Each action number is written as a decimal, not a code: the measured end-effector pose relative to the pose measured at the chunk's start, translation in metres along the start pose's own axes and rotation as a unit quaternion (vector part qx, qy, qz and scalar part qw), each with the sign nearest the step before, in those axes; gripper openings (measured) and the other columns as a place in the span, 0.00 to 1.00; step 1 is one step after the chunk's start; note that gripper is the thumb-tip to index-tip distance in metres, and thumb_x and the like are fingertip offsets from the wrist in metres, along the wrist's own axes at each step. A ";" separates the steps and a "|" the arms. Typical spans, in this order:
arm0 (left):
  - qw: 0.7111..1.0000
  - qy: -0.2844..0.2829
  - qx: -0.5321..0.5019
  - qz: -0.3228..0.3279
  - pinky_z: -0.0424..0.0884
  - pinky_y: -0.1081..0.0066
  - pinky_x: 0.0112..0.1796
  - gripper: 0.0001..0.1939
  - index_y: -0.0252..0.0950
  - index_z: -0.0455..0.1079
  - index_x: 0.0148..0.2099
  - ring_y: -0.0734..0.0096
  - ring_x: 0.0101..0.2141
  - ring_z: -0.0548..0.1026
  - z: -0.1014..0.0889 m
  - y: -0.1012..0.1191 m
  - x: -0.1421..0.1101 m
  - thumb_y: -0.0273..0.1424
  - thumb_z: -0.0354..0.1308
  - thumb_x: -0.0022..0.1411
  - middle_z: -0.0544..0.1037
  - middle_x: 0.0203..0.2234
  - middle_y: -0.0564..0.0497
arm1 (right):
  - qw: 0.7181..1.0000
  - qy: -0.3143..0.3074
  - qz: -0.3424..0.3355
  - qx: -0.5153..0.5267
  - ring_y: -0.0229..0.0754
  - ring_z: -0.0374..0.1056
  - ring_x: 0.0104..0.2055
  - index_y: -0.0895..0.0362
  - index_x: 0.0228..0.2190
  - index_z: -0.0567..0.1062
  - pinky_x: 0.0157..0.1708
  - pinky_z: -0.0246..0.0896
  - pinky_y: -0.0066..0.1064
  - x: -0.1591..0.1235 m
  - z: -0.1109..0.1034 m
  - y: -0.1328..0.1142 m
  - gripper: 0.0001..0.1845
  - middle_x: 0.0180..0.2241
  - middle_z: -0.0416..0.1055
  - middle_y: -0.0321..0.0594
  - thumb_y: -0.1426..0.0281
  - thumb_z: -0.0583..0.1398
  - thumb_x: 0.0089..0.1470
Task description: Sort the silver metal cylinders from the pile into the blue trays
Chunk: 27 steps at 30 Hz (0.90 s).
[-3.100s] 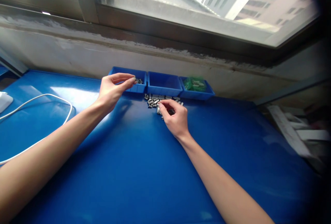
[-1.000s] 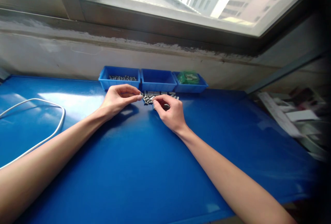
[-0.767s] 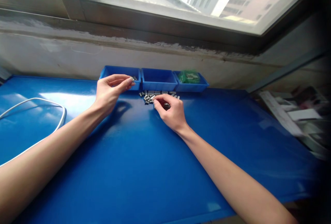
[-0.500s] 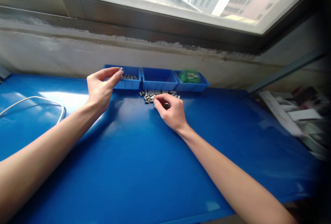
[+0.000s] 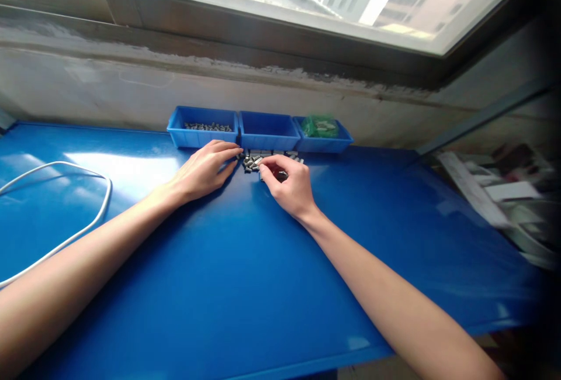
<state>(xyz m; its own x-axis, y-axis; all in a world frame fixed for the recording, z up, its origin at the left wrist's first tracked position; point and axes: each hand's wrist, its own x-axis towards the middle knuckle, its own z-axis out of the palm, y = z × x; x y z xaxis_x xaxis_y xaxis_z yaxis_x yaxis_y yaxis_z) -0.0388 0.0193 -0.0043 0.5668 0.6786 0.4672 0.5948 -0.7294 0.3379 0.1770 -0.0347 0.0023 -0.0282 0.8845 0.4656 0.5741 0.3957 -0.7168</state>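
Small silvery metal parts (image 5: 250, 163) lie in a loose pile on the blue tabletop, in front of the bins. My left hand (image 5: 205, 171) rests low at the pile's left edge. Its thumb and forefinger are apart, close to a dark little part there, and I see nothing held. At the pile's right side, my right hand (image 5: 290, 186) has thumb and forefinger pinched at a small metal part, mostly hidden by the fingertips. More parts show behind and through the curve of that hand.
Three blue bins stand along the wall: the left bin (image 5: 204, 138) holds many small metal parts, the middle bin (image 5: 269, 141) shows a bare floor, and the right bin (image 5: 326, 145) holds a green bag (image 5: 322, 127). A white cable (image 5: 107, 193) curves over the table's left side.
My left hand has come down and right, from above the left bin to the pile. The small metal part between its fingertips is gone from them. My right hand has barely moved.
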 end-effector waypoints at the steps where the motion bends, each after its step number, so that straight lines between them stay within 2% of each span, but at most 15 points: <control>1: 1.000 -0.012 0.005 0.005 0.71 0.55 0.58 0.21 0.36 0.76 0.59 0.53 0.56 0.73 0.002 -0.002 -0.001 0.36 0.50 0.71 0.78 0.55 0.42 | 1.000 0.000 0.001 0.000 0.40 0.73 0.29 0.54 0.32 0.81 0.35 0.68 0.31 0.000 0.000 0.000 0.07 0.31 0.81 0.37 0.67 0.62 0.58; 3: 1.000 -0.018 0.005 0.008 0.72 0.56 0.56 0.20 0.36 0.77 0.56 0.54 0.54 0.75 0.004 -0.005 -0.002 0.36 0.51 0.71 0.80 0.52 0.42 | 1.000 0.000 0.000 0.000 0.40 0.73 0.29 0.54 0.32 0.81 0.35 0.68 0.31 0.000 0.000 0.000 0.07 0.30 0.81 0.37 0.66 0.62 0.58; 8: 1.000 0.012 -0.009 -0.008 0.74 0.59 0.49 0.15 0.36 0.80 0.48 0.57 0.46 0.78 0.003 -0.007 -0.002 0.35 0.54 0.69 0.82 0.44 0.43 | 1.000 -0.003 0.002 0.001 0.40 0.73 0.29 0.54 0.32 0.81 0.34 0.68 0.32 0.000 0.000 0.001 0.07 0.30 0.81 0.37 0.66 0.62 0.58; 11: 1.000 0.017 -0.014 -0.019 0.74 0.62 0.46 0.14 0.36 0.79 0.46 0.58 0.42 0.78 0.002 -0.007 -0.002 0.35 0.55 0.68 0.81 0.40 0.44 | 1.000 0.000 -0.001 0.004 0.40 0.73 0.29 0.54 0.31 0.81 0.34 0.68 0.32 0.000 0.000 0.002 0.07 0.30 0.80 0.37 0.67 0.62 0.58; 24: 0.999 0.000 -0.025 -0.022 0.72 0.62 0.45 0.12 0.36 0.76 0.45 0.58 0.42 0.77 0.001 -0.006 -0.002 0.35 0.53 0.71 0.81 0.40 0.45 | 1.000 -0.005 -0.006 0.007 0.40 0.73 0.29 0.55 0.32 0.81 0.33 0.67 0.31 0.000 -0.001 0.000 0.06 0.30 0.81 0.37 0.68 0.63 0.57; 27: 0.995 0.020 -0.080 -0.053 0.73 0.63 0.43 0.11 0.36 0.77 0.43 0.61 0.40 0.78 -0.001 0.000 -0.001 0.37 0.56 0.70 0.81 0.39 0.46 | 1.000 -0.005 -0.010 0.005 0.39 0.73 0.29 0.55 0.32 0.81 0.33 0.67 0.30 0.000 0.000 0.001 0.06 0.30 0.81 0.37 0.68 0.63 0.57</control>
<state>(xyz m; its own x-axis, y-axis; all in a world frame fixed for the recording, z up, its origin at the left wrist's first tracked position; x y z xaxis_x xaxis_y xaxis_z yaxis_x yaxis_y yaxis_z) -0.0399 0.0187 -0.0040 0.4807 0.7506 0.4533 0.5500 -0.6607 0.5108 0.1780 -0.0341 0.0018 -0.0482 0.8793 0.4739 0.5652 0.4152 -0.7129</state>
